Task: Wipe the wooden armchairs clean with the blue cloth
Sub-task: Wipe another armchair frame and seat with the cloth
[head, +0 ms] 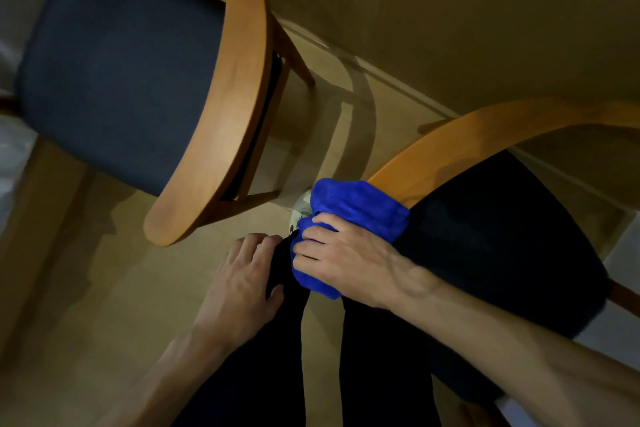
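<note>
My left hand (242,274) rests with fingers relaxed on my dark trouser leg (273,340). My right hand (346,263) grips the blue cloth (360,208), bunched over the near armchair's (460,146) wooden arm end. Beyond my left hand stands the second armchair (221,107).

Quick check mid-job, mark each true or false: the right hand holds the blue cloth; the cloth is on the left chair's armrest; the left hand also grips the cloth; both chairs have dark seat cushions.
1. The right hand holds the blue cloth. True.
2. The cloth is on the left chair's armrest. False: it sits at the end of the right chair's armrest.
3. The left hand also grips the cloth. False: it rests on dark trousers.
4. Both chairs have dark seat cushions. True.
</note>
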The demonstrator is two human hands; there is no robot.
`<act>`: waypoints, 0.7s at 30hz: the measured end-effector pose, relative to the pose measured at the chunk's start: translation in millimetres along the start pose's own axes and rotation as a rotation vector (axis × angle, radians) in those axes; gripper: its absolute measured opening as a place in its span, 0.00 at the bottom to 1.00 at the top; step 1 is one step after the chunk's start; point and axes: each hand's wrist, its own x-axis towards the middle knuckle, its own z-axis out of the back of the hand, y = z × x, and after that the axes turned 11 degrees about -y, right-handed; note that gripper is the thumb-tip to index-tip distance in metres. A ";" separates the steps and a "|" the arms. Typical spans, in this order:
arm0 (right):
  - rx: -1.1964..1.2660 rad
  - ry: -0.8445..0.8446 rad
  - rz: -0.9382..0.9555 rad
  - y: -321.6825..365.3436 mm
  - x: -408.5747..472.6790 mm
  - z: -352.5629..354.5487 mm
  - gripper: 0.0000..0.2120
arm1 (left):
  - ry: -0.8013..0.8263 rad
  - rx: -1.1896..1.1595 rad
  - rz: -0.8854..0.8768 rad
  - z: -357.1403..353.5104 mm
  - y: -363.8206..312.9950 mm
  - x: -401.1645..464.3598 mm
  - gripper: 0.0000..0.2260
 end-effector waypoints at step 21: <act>0.005 -0.143 -0.288 29.0 -40.6 -20.2 0.30 | -0.055 -0.013 -0.168 6.7 -19.4 14.3 0.36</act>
